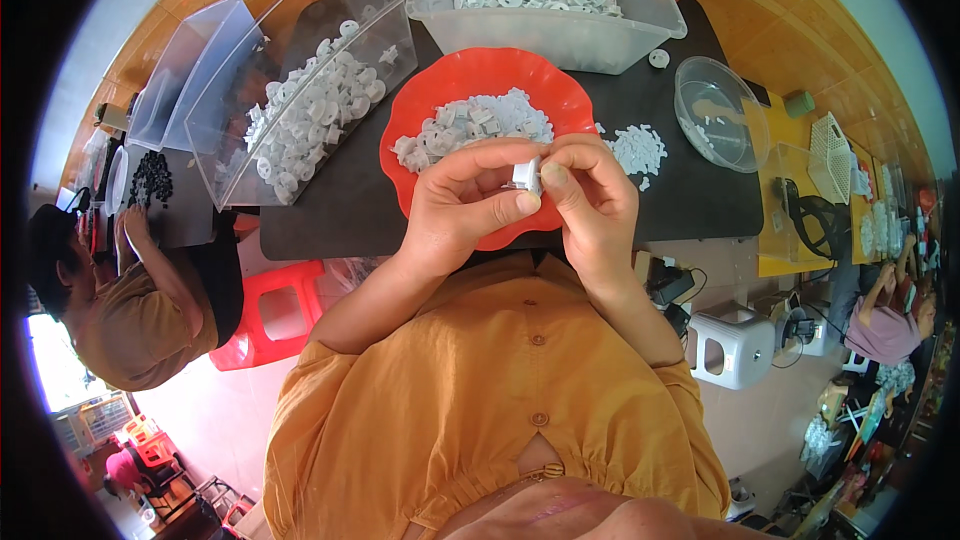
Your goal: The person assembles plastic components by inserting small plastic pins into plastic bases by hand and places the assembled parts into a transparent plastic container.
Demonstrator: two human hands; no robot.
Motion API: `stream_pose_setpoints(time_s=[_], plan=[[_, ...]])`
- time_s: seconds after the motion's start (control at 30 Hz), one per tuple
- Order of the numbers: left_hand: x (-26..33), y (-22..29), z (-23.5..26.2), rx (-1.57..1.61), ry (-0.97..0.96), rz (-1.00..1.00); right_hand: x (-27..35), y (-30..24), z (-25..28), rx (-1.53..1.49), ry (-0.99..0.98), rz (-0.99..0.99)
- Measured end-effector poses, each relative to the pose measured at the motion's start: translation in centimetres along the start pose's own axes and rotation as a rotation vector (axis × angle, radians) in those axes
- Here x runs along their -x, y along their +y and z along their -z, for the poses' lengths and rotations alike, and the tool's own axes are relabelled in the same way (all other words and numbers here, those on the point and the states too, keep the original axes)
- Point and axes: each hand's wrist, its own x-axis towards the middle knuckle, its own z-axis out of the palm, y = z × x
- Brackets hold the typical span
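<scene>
My left hand (pixel 463 202) pinches a small white plastic part (pixel 526 175) between thumb and fingers, above the near rim of a red wavy-edged bowl (pixel 420 105). Fingertips of my right hand (pixel 592 188) press together against the right side of that same part. Whether they hold a second, smaller piece there is hidden. Inside the bowl lie a heap of white-grey plastic parts (pixel 450 130) and a pile of smaller white pieces (pixel 520 112). More small white pieces (pixel 638 150) are heaped on the dark table just right of the bowl.
A clear bin of round white parts (pixel 228 178) stands at left, and a translucent tub (pixel 540 38) of similar parts behind the bowl. At right sits a round clear dish (pixel 745 155). Co-workers sit at far left (pixel 150 310) and far right (pixel 885 325). Stools: red (pixel 250 325), white (pixel 735 350).
</scene>
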Motion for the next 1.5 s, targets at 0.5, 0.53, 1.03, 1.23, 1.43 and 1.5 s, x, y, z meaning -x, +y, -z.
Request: stream_pose_setpoints(time_s=[0.5, 0.53, 1.03, 1.23, 1.43, 1.5], plan=[[-0.7, 15.7, 12.1, -1.067, 0.689, -0.395, -0.1, -0.5, 17.4, 1.35, 0.201, 0.137], [-0.7, 16.4, 13.0, -1.066, 0.686, -0.393, 0.1, -0.1, 18.0, 1.475, 0.127, 0.24], [-6.2, 4.0, 5.1, -1.588, -0.169, -0.192, 6.4, -4.2, 17.8, 1.472, -0.215, 0.278], [-9.4, 2.0, 7.0, -1.828, -0.473, -0.044, 7.3, -2.5, 16.5, 1.237, -0.222, 0.464], [-9.0, 2.1, 6.6, -1.62, -0.334, 0.047, 6.0, -1.1, 11.3, 0.719, 0.033, 0.093], [-8.8, 2.6, 6.1, -1.571, -0.303, 0.134, 4.5, -1.1, 9.2, 0.498, 0.047, -0.03]])
